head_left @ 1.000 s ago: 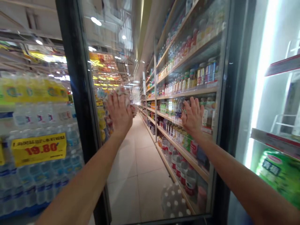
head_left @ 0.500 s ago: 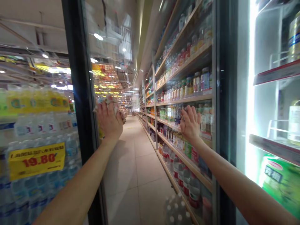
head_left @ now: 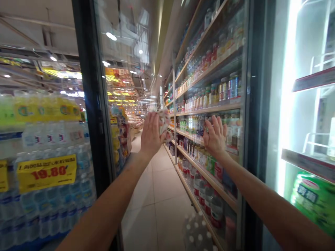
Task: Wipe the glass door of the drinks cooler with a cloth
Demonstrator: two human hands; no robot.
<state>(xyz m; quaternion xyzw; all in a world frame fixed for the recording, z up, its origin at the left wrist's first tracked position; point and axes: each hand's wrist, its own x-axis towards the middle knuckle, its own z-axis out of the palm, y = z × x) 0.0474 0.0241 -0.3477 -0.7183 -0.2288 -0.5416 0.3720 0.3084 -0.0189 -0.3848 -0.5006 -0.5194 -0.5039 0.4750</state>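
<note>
An open glass fridge door [head_left: 131, 52] stands in front of me, and the shop aisle shows through it. My left hand [head_left: 151, 134] presses a crumpled cloth [head_left: 164, 124] flat against the glass near the door's middle, fingers held together over the cloth. My right hand [head_left: 216, 134] lies on the same pane further right, fingers spread, holding nothing. The door's dark frame [head_left: 90, 97] runs down at the left of my left arm.
Right of the door is the lit fridge interior with shelves [head_left: 311, 158] and a green pack [head_left: 314, 198]. Through the glass: stacked water bottles with a yellow 19.80 price tag [head_left: 45, 172], drink shelves [head_left: 206, 104], a tiled aisle floor [head_left: 159, 195], a bottle pack [head_left: 196, 232] low down.
My left hand with the cloth slid left across the glass, then back to the right, now close to my right hand. My right hand has stayed nearly in place.
</note>
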